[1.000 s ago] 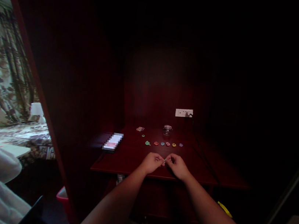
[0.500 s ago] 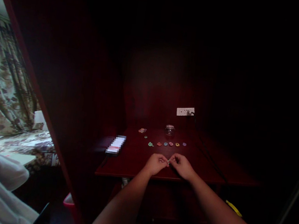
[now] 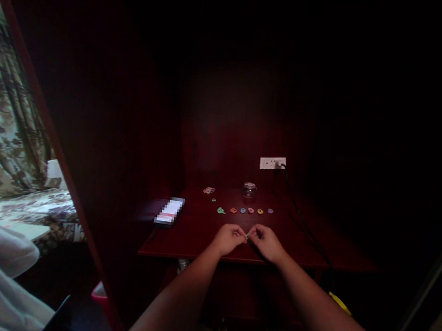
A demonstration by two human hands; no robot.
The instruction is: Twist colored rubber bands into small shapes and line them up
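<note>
Grip (image 3: 229, 239) unmoved, greenish band (image 3: 247, 236) (seemingly) inside

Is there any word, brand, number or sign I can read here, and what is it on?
None can be read.
Phone: screen pixelated, nothing legible.
Clear jar: too small and dark to read any label.
Wall socket: any markings too small.
Small coloured loops: no lettering can be made out.

dk red desk (image 3: 193, 244) | bk wall (image 3: 228, 144) | flor. curtain (image 3: 2, 107) l., daylit | r. side dim
</note>
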